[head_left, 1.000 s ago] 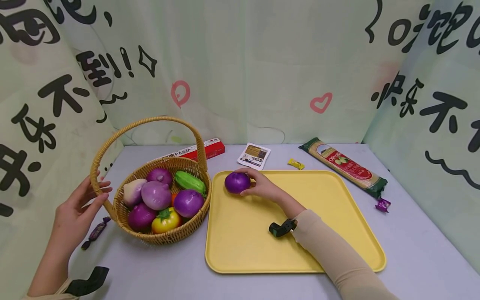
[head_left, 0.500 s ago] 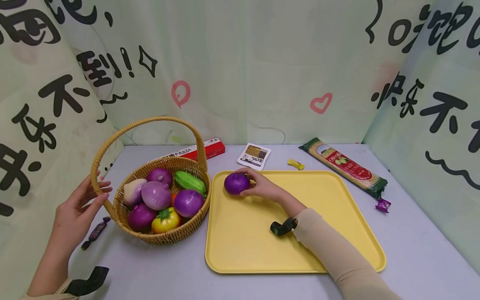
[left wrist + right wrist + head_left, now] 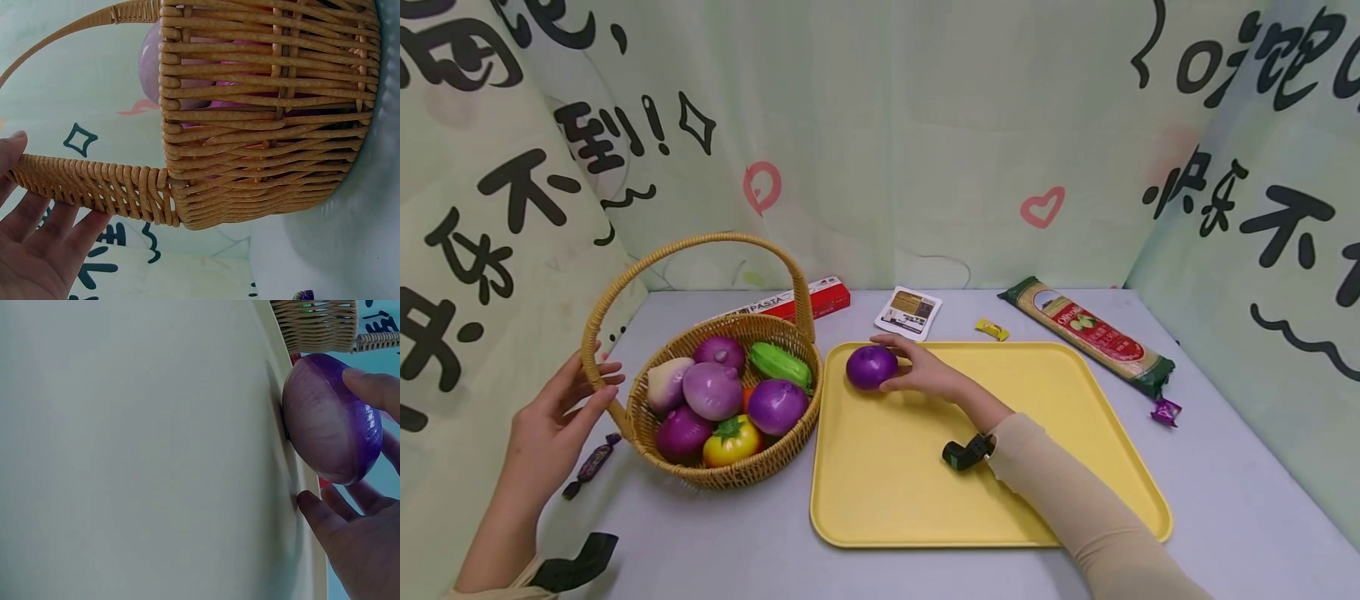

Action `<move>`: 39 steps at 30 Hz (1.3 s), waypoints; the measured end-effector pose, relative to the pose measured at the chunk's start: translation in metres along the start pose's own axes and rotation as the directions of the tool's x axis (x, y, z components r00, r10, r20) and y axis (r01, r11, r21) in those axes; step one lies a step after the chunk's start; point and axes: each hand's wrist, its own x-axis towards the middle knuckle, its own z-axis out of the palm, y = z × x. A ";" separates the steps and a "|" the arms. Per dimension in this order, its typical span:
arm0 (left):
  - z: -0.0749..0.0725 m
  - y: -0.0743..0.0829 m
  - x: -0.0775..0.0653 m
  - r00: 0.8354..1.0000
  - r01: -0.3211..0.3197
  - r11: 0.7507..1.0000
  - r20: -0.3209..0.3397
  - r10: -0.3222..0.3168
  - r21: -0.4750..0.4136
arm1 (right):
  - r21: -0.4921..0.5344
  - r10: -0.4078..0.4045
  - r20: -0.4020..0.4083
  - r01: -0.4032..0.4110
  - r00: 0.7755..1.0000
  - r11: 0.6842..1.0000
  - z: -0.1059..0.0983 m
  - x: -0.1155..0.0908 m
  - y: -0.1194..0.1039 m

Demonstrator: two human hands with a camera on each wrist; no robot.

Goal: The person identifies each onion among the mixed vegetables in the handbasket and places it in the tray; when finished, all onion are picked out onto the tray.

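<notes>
A purple onion (image 3: 871, 367) is at the back left corner of the yellow tray (image 3: 925, 483). My right hand (image 3: 921, 371) holds it from the right, and in the right wrist view the thumb lies on the onion's (image 3: 325, 419) purple skin. To the tray's left stands a wicker basket (image 3: 752, 475) with a tall arched handle. At the handle's left side, my left hand (image 3: 553, 417) grips it, thumb in front and fingers behind. Inside the basket are several purple onions (image 3: 711, 392), a yellow tomato-like vegetable (image 3: 732, 442), a green cucumber-like one (image 3: 781, 365) and a whitish bulb (image 3: 667, 385).
Behind the basket lies a red pasta box (image 3: 830, 297). Along the back are a white packet (image 3: 908, 312) and a yellow candy (image 3: 992, 329). A long pasta bag (image 3: 1086, 333) and a purple candy (image 3: 1166, 412) lie right of the tray. A dark wrapped candy (image 3: 592, 467) sits near my left wrist.
The purple onion and my right hand have shifted very slightly left on the tray. My left hand and the basket stay where they were.
</notes>
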 end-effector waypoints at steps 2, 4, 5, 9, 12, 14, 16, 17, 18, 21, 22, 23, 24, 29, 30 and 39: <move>0.000 0.000 0.000 1.000 -0.001 1.000 0.001 0.001 -0.002 | 0.003 0.004 0.001 -0.004 1.000 1.000 -0.001 -0.001 -0.001; 0.000 0.000 0.000 1.000 -0.003 1.000 0.003 0.003 -0.002 | 0.003 0.007 -0.005 -0.007 1.000 1.000 -0.003 -0.001 -0.002; -0.001 0.001 0.000 1.000 -0.004 1.000 0.003 0.004 -0.003 | 0.004 0.009 -0.012 -0.009 1.000 1.000 -0.004 -0.001 -0.002; -0.001 0.001 0.000 1.000 -0.009 1.000 0.004 0.009 -0.005 | 0.008 0.023 -0.042 -0.023 0.999 1.000 -0.009 -0.002 -0.003; -0.001 0.001 0.000 1.000 -0.012 1.000 0.004 0.012 -0.006 | 0.011 0.036 -0.048 -0.036 0.998 0.999 -0.011 -0.002 -0.004; -0.001 0.000 0.000 1.000 -0.015 1.000 0.003 0.015 -0.006 | 0.004 0.044 -0.050 -0.044 0.998 0.999 -0.013 -0.002 -0.005; -0.002 0.000 0.000 1.000 -0.018 1.000 0.000 0.018 -0.007 | -0.002 0.043 -0.053 -0.043 0.998 0.999 -0.014 -0.003 -0.006; -0.002 0.001 0.000 1.000 -0.019 1.000 -0.001 0.019 -0.006 | -0.006 0.041 -0.057 -0.041 0.998 0.999 -0.015 -0.004 -0.007; -0.002 0.001 0.000 1.000 -0.020 1.000 -0.001 0.020 -0.007 | -0.008 0.038 -0.061 -0.039 0.997 0.999 -0.015 -0.004 -0.007; -0.002 0.000 0.000 1.000 -0.023 1.000 -0.003 0.023 -0.009 | -0.020 0.031 -0.075 -0.032 0.997 0.999 -0.017 -0.004 -0.010; -0.002 0.000 0.000 1.000 -0.022 1.000 -0.003 0.022 -0.008 | -0.020 0.030 -0.080 -0.032 0.996 0.999 -0.017 -0.004 -0.010; -0.002 0.000 0.000 1.000 -0.023 1.000 -0.003 0.023 -0.008 | -0.021 0.032 -0.085 -0.034 0.996 0.999 -0.018 -0.004 -0.011; -0.002 0.000 0.000 1.000 -0.024 1.000 -0.004 0.024 -0.008 | -0.022 0.034 -0.089 -0.036 0.995 0.999 -0.018 -0.004 -0.012; -0.002 0.000 0.001 1.000 -0.028 1.000 -0.005 0.028 -0.013 | -0.030 0.020 -0.098 -0.023 0.995 0.999 -0.020 -0.003 -0.015; -0.002 0.000 0.001 1.000 -0.028 1.000 -0.004 0.028 -0.012 | -0.031 0.013 -0.098 -0.016 0.995 0.999 -0.021 -0.003 -0.016; -0.001 0.000 0.001 1.000 -0.026 1.000 -0.002 0.026 -0.009 | -0.033 -0.018 -0.095 0.015 0.995 0.999 -0.022 -0.001 -0.026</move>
